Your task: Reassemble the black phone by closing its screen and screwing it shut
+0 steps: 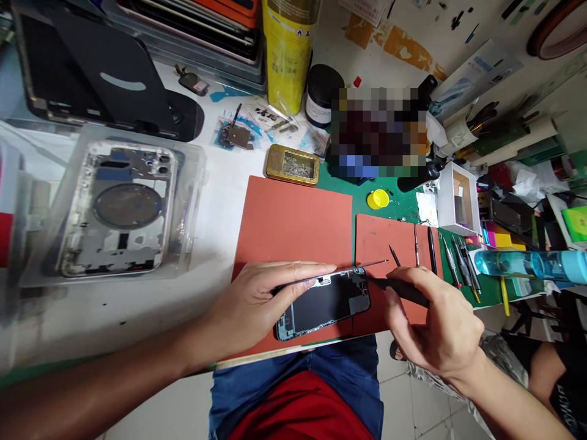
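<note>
An opened phone housing [328,300] lies on the red mats at the table's near edge, its dark inside facing up. My left hand [261,302] grips it along the far long edge, fingers stretched over the top and thumb at the near left corner. My right hand [433,327] is closed in a pinch on a thin black tool [398,290], whose tip touches the housing's upper right corner by the camera cutout.
Two red mats [298,220] cover a green cutting mat. A clear box with a bare phone frame [117,208] sits left. Tweezers and screwdrivers [452,260] lie right, beside a blue bottle [532,264]. Behind stand a brass tin [292,165], yellow cap [378,198], black jar and yellow can.
</note>
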### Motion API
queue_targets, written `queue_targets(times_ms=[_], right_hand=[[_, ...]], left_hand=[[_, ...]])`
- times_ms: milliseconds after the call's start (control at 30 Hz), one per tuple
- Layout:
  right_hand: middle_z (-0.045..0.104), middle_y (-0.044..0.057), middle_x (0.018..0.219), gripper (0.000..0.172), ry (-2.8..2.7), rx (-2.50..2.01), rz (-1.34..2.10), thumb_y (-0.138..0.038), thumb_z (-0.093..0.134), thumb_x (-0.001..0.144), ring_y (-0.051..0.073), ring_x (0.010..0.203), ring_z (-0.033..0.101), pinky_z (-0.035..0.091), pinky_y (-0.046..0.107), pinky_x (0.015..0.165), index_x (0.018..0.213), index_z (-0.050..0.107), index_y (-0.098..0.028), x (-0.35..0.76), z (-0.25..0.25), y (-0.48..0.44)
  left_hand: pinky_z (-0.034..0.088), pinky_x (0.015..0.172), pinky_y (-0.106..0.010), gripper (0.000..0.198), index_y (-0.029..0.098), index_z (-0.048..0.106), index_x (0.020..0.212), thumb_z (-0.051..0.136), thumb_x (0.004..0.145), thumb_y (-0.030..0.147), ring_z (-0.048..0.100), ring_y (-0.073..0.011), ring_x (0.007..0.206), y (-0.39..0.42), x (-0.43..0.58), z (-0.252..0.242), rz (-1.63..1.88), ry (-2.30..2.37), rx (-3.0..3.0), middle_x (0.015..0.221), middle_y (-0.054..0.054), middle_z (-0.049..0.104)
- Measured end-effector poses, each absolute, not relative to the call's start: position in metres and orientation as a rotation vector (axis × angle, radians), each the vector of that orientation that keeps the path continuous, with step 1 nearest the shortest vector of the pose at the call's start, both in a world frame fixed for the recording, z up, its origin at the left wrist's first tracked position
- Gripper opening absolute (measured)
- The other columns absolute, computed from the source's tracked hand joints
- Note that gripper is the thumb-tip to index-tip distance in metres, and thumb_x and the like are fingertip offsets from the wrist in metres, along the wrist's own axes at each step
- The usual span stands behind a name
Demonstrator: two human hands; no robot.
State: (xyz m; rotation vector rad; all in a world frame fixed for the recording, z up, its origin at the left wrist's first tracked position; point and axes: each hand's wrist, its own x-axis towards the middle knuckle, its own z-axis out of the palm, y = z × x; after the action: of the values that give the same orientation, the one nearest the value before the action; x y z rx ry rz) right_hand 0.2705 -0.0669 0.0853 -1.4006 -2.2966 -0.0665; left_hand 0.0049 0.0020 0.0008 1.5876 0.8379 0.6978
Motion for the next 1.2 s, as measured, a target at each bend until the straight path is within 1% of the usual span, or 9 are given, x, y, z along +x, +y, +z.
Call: queue_targets(times_ms=[67,133,200,367,467,600,733,1067,1200], right_hand=[[0.077,0.006,0.080,0.021,-2.328,-1.329,-0.093,-0.004,0.069,0.102,0.017,0.063,0.072,0.056,0.030,0.058,0.121,0.065,-0.012,0.270,0.090,-0.062],[0.072,0.002,0.074,0.020,-2.371,-1.298,-0.122,-0.006,0.074,0.101,0.015,0.057,0.064,0.051,0.030,0.055,0.118,0.066,-0.012,0.270,0.093,-0.058],[0.071,0.003,0.073,0.016,-2.394,-1.298,-0.102,-0.010,0.073,0.102,0.016,0.058,0.061,0.050,0.032,0.055,0.116,0.066,-0.012,0.270,0.095,-0.056],[0.067,0.003,0.072,0.016,-2.408,-1.265,-0.027,-0.003,0.070,0.100,0.016,0.059,0.055,0.045,0.033,0.056,0.113,0.067,-0.011,0.271,0.097,-0.053],[0.068,0.006,0.075,0.015,-2.422,-1.275,-0.013,-0.006,0.070,0.100,0.017,0.062,0.057,0.046,0.035,0.057,0.114,0.067,-0.009,0.272,0.097,-0.053],[0.064,0.002,0.071,0.015,-2.425,-1.257,0.012,-0.003,0.070,0.100,0.016,0.060,0.053,0.044,0.034,0.056,0.113,0.067,-0.010,0.273,0.098,-0.051],[0.065,0.004,0.074,0.013,-2.438,-1.270,0.045,-0.005,0.067,0.099,0.017,0.062,0.052,0.042,0.035,0.056,0.111,0.067,-0.010,0.272,0.099,-0.049],[0.063,0.000,0.073,0.020,-2.435,-1.242,0.078,0.002,0.068,0.099,0.016,0.061,0.048,0.040,0.035,0.057,0.111,0.065,-0.015,0.272,0.100,-0.049],[0.062,-0.002,0.070,0.020,-2.446,-1.245,0.052,0.003,0.072,0.099,0.015,0.062,0.048,0.040,0.035,0.058,0.111,0.066,-0.013,0.271,0.101,-0.049]], left_hand=[[0.063,0.105,-0.018,0.032,0.031,0.087,0.130,0.066,0.107,0.025,0.086,-0.0141,0.114,0.002,0.005,0.001,0.698,0.835,1.584,0.126,0.006,0.088],[0.063,0.106,-0.018,0.032,0.031,0.087,0.131,0.065,0.107,0.025,0.086,-0.0139,0.115,0.002,0.005,0.001,0.700,0.834,1.580,0.127,0.006,0.088],[0.063,0.106,-0.019,0.033,0.032,0.087,0.131,0.065,0.107,0.025,0.086,-0.0142,0.115,0.003,0.005,0.001,0.698,0.833,1.577,0.128,0.007,0.088],[0.064,0.105,-0.021,0.033,0.035,0.087,0.131,0.065,0.107,0.024,0.086,-0.0151,0.115,0.003,0.005,0.001,0.691,0.826,1.567,0.129,0.007,0.087],[0.064,0.104,-0.021,0.033,0.034,0.087,0.131,0.065,0.107,0.026,0.086,-0.0157,0.115,0.002,0.005,0.001,0.690,0.826,1.562,0.129,0.007,0.088],[0.064,0.105,-0.022,0.033,0.033,0.087,0.131,0.065,0.107,0.027,0.086,-0.0163,0.114,0.002,0.006,0.001,0.690,0.828,1.558,0.128,0.006,0.088],[0.064,0.106,-0.022,0.033,0.033,0.087,0.131,0.065,0.107,0.026,0.086,-0.0161,0.114,0.002,0.005,0.001,0.687,0.831,1.562,0.128,0.006,0.088],[0.066,0.108,-0.028,0.034,0.033,0.086,0.132,0.064,0.108,0.027,0.086,-0.0199,0.118,0.003,0.005,0.001,0.676,0.823,1.572,0.130,0.006,0.087],[0.066,0.106,-0.025,0.033,0.033,0.086,0.132,0.064,0.108,0.026,0.086,-0.0176,0.118,0.003,0.005,0.002,0.685,0.816,1.569,0.130,0.007,0.087]])
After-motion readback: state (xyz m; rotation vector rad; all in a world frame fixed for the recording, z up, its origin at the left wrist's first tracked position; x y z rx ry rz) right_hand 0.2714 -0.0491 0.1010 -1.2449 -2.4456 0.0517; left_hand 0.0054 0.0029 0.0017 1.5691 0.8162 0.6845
